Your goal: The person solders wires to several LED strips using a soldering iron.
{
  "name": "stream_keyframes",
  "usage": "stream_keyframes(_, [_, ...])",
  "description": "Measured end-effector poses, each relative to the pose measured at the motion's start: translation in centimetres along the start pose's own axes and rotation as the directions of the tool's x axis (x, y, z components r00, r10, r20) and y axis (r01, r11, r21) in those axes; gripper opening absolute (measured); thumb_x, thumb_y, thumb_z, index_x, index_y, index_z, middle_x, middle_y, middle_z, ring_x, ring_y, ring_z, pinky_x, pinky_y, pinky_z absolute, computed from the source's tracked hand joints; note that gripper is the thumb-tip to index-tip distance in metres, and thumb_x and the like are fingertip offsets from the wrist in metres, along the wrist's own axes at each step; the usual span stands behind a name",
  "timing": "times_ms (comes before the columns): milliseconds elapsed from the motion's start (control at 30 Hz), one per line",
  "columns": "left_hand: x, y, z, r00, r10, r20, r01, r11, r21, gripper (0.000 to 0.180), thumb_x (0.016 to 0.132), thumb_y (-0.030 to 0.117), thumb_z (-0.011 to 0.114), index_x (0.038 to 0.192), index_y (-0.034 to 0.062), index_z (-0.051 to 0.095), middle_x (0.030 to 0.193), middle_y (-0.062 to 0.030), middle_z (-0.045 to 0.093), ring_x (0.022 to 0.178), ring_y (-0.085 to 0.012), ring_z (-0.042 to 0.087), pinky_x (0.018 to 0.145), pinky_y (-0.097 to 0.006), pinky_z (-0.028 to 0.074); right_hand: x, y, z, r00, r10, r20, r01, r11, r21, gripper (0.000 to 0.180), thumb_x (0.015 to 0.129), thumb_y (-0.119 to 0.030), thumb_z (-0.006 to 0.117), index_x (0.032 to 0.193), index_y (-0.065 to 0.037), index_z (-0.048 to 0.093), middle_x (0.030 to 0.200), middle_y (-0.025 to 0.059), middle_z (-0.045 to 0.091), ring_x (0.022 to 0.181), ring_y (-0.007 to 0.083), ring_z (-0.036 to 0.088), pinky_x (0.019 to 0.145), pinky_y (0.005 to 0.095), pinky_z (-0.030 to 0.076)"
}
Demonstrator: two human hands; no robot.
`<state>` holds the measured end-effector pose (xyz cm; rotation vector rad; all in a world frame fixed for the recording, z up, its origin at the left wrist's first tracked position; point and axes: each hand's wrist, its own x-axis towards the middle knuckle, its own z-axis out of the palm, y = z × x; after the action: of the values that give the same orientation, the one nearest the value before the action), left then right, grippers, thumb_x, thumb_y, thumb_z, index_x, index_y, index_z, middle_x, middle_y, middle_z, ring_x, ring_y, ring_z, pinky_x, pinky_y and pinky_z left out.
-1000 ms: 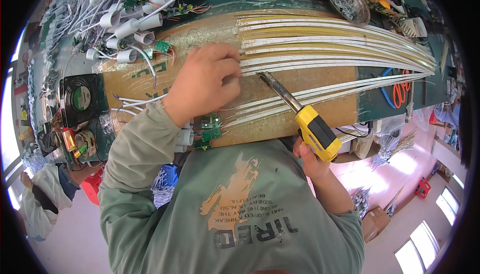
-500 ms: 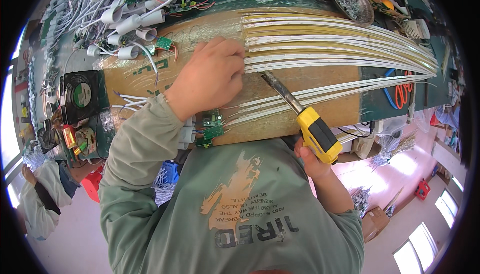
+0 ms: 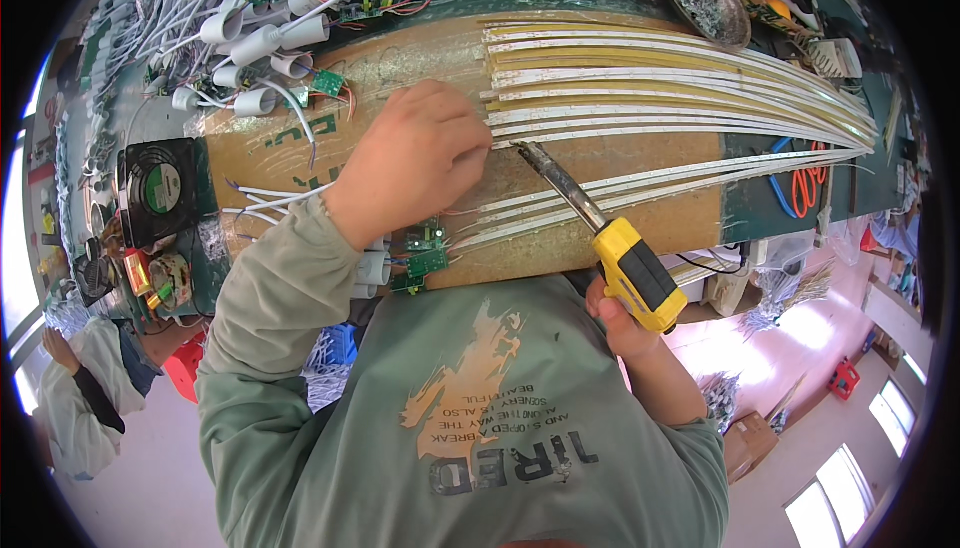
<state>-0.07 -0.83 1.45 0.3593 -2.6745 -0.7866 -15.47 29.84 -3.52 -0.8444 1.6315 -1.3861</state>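
Observation:
My left hand point(image 3: 415, 158) is closed in a pinch at the left ends of the thin white-and-yellow LED strips point(image 3: 620, 76); what its fingers hold is hidden behind them. In my right hand point(image 3: 622, 326) is a yellow-and-black soldering iron point(image 3: 638, 273). Its dark tip reaches up and left to the end of the nearest strip of the upper bundle, close to my left fingertips. Under my left wrist lie small green circuit boards point(image 3: 428, 263) with thin wires running toward the lower white strips point(image 3: 620, 181).
Grey cable ends and white tubular housings point(image 3: 258, 46) crowd the back left. A black fan point(image 3: 160, 191) stands at left. At the back right sits a round metal dish point(image 3: 706, 0). Orange-handled scissors point(image 3: 808, 188) lie at right. Another person's hand point(image 3: 62, 350) shows far left.
The soldering iron's tip has shifted slightly left and up, closer to my left fingers. My left hand has moved a little to the left and down.

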Motion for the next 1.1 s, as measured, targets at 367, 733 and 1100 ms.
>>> stream_keyframes(367, [-0.2,0.5,0.7,0.999,-0.019,-0.034,0.022,0.998,0.062,0.011,0.074,0.006,0.070,0.086,0.0055,0.069,0.093,-0.0081,0.062,0.096,-0.0302,0.061,0.086,-0.042,0.049,0.0,-0.2,0.2,0.999,0.003,-0.032,-0.004,1.000,-0.025,0.018,0.083,-0.016,0.073,0.097,-0.005,0.066,0.078,0.0060,0.063,0.068,0.0234,0.062,0.060,0.0339,0.047])
stream_keyframes(733, [0.0,0.4,0.7,0.998,-0.024,-0.054,0.027,0.999,0.047,0.015,0.075,0.004,0.069,0.090,0.0057,0.068,0.096,-0.0093,0.064,0.093,-0.0306,0.062,0.085,-0.041,0.050,-0.3,0.9,-0.4,1.000,0.007,0.027,-0.005,0.996,-0.084,0.018,0.085,-0.016,0.072,0.099,-0.005,0.066,0.082,0.0067,0.063,0.070,0.0229,0.062,0.061,0.0329,0.047])
stream_keyframes(1100, [-0.2,1.1,0.1,0.999,-0.038,0.017,0.034,0.980,0.196,0.014,0.078,0.007,0.068,0.091,0.0088,0.069,0.101,-0.0052,0.064,0.101,-0.0272,0.059,0.087,-0.039,0.045,-0.1,0.4,0.1,0.997,-0.056,-0.047,0.056,0.998,-0.003,0.023,0.087,-0.007,0.071,0.108,0.000,0.064,0.086,0.0057,0.064,0.075,0.0182,0.062,0.067,0.0294,0.048])
